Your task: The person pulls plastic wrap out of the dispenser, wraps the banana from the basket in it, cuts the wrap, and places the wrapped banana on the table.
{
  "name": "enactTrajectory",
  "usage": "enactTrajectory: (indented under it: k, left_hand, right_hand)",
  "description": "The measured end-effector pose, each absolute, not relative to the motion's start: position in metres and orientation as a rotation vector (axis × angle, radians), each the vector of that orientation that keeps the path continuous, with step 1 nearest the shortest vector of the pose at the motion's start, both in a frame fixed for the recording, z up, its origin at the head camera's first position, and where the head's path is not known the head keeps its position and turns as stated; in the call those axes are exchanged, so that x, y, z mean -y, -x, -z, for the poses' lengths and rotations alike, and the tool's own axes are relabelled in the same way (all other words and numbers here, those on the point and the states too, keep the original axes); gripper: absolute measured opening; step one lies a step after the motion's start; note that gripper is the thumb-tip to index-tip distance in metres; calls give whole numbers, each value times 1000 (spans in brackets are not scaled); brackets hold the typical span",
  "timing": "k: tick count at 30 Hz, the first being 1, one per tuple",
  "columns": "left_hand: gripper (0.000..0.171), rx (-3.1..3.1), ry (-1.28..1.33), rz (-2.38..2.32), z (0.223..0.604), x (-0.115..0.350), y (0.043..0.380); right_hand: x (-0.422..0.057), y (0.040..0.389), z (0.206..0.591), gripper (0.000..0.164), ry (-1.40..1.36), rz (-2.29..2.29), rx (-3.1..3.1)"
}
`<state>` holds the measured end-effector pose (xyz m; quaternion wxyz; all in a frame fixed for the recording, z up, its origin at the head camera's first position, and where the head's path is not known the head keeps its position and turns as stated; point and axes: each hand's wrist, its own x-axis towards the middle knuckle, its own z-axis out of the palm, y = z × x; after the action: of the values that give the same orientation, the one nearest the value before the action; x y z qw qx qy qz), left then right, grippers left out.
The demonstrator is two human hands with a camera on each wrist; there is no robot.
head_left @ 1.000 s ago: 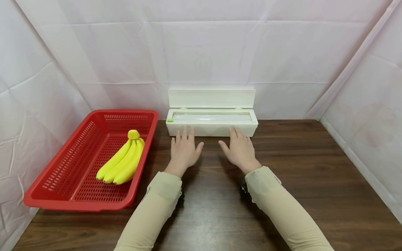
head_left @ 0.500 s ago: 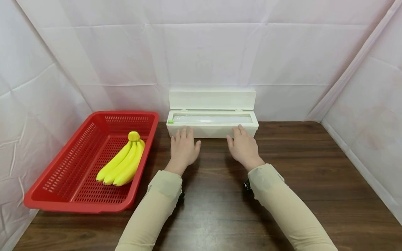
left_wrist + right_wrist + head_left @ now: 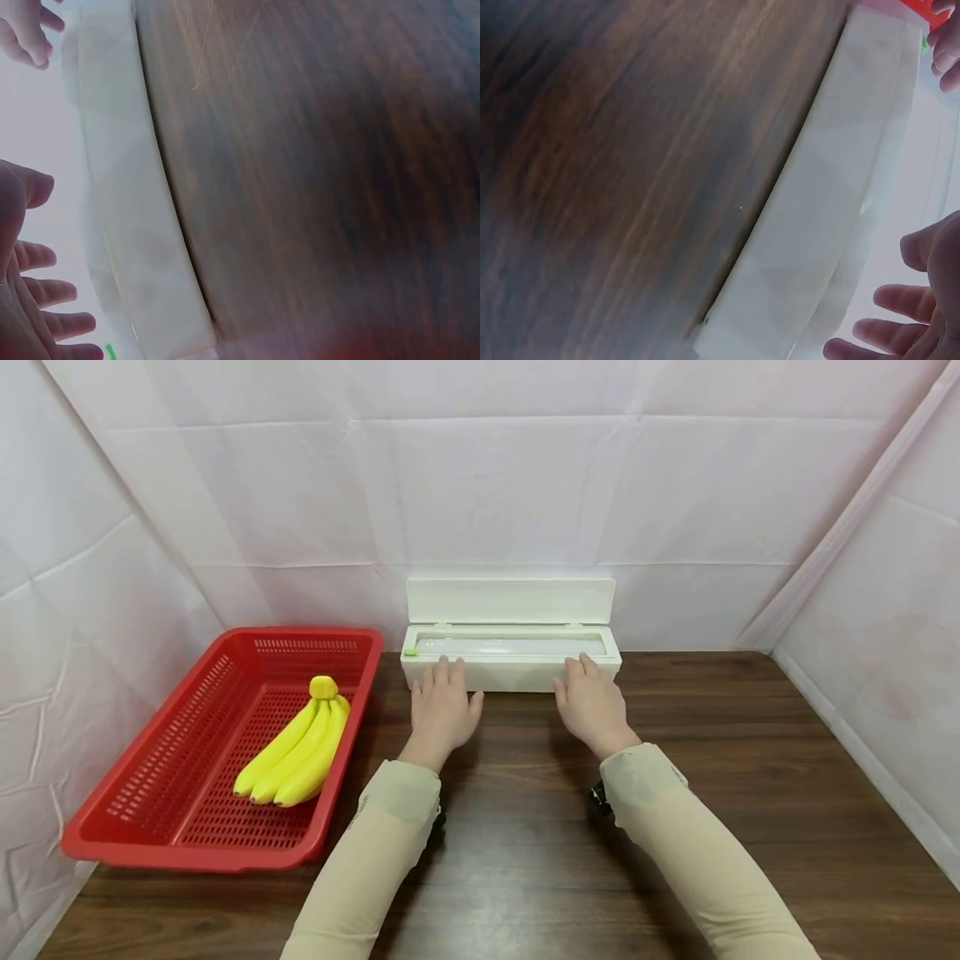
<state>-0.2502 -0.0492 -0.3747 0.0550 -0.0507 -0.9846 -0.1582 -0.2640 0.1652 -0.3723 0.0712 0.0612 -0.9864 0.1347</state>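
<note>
A long white cling film dispenser (image 3: pixel 510 675) stands at the back of the table, its lid (image 3: pixel 510 602) raised and a roll of clear film (image 3: pixel 510 647) inside. A small green slider (image 3: pixel 410 652) sits at its left end. Before the left part of the box, my left hand (image 3: pixel 441 710) hovers palm down with straight, slightly spread fingers. My right hand (image 3: pixel 592 706) is held likewise by the right part. In the left wrist view, the left fingers (image 3: pixel 52 291) appear apart from the box's front wall; the right fingers (image 3: pixel 900 304) look apart from it too. Neither hand holds anything.
A red perforated plastic basket (image 3: pixel 315 835) stands at the left, with a bunch of yellow bananas (image 3: pixel 300 747) lying in it. White cloth walls (image 3: pixel 495 493) enclose the dark wooden table (image 3: pixel 517 860) at the back and sides.
My right hand has moved to the right along the front of the dispenser, further from the left hand. The left hand has hardly moved. The whole view has shifted slightly.
</note>
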Motion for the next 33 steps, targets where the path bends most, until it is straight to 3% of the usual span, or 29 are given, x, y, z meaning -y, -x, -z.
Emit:
enactTrajectory:
  k: [33]
  left_hand:
    - [57,2977,166,369,356,51,271]
  right_hand:
    - [-197,287,354,40,-170,-409,2928]
